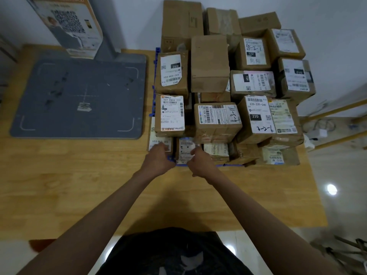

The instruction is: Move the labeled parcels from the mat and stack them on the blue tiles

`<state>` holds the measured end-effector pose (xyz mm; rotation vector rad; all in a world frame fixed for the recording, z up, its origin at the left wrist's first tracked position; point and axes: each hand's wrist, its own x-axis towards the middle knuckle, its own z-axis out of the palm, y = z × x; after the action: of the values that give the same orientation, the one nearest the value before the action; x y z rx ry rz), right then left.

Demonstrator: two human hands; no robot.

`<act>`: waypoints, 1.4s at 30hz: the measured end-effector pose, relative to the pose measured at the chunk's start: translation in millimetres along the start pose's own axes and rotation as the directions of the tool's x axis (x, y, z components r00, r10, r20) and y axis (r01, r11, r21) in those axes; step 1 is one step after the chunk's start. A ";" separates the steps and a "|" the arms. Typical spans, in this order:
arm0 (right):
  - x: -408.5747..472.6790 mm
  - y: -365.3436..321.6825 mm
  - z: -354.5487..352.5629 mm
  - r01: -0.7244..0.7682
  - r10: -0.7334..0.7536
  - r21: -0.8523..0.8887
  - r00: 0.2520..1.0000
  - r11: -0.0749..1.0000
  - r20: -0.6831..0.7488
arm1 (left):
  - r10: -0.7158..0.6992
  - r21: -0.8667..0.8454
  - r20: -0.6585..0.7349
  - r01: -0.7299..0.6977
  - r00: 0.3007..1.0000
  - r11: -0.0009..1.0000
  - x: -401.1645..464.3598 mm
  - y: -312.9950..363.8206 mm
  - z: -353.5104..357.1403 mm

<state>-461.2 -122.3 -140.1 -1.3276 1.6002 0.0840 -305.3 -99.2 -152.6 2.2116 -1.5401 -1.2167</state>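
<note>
Head view, looking down. A wooden counter (79, 187) fills most of the frame. On its right half stands a stack of labeled parcels (228, 92), brown cardboard boxes with white shipping labels, piled in several layers against the wall. Beneath the stack, the blue tiles (153, 104) show only as a thin blue edge along the left side and the near side of the pile. On the left half of the counter lies a grey mat (79, 98) with white corner marks and a faint cross at its centre; a small scrap of label is stuck near the middle, and no parcel rests on it. An upright printed stand (69, 24) rises at the mat's far edge. At the near left corner of the stack, a small parcel (185, 149) with a white label sits in the bottom layer on the tiles. The left hand (158, 159) and the right hand (198, 161) flank this parcel, fingers curled against its left and right sides, gripping it between them. Both forearms extend from the bottom of the frame.
</note>
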 end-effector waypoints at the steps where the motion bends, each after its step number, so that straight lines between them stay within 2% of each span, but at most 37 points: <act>1: 1.1 -7.7 2.7 0.000 -0.002 0.048 0.999 0.999 0.041 | -0.028 0.011 -0.049 0.028 0.998 1.000 0.2 -6.9 -5.8; 3: 4.6 -24.1 9.2 -0.010 -0.005 0.137 0.994 0.991 0.108 | -0.046 0.022 -0.115 0.049 0.992 0.999 3.1 -19.4 -15.5; 5: 9.5 -38.1 15.4 -0.005 -0.021 0.173 0.989 0.985 0.147 | -0.026 0.025 -0.115 0.029 0.993 0.999 9.3 -27.6 -23.0; 9: 15.2 -48.5 24.5 -0.043 -0.008 0.258 0.981 0.965 0.196 | 0.044 -0.091 0.008 -0.044 0.999 0.995 15.8 -31.3 -33.2; 13: 15.4 -45.2 28.6 -0.051 -0.009 0.314 0.982 0.948 0.187 | 0.075 -0.096 0.060 -0.069 0.995 0.993 12.2 -36.2 -32.4; 35: -7.8 -28.4 34.2 -0.088 0.004 0.316 0.967 0.945 0.256 | 0.093 -0.166 0.163 -0.066 0.982 0.984 -7.2 -58.7 -28.2; 38: -6.5 -27.9 25.3 -0.089 0.028 0.334 0.983 0.938 0.184 | 0.064 -0.181 0.143 -0.038 0.988 0.983 -1.1 -58.5 -34.1; 42: -3.9 -27.7 8.2 -0.077 0.050 0.447 0.996 0.891 0.071 | 0.059 -0.265 0.074 -0.037 0.996 0.964 12.5 -44.8 -43.2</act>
<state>-435.3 -125.5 -127.2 -0.9033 1.4985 -0.1986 -242.0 -102.2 -156.3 1.9675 -1.3593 -1.4211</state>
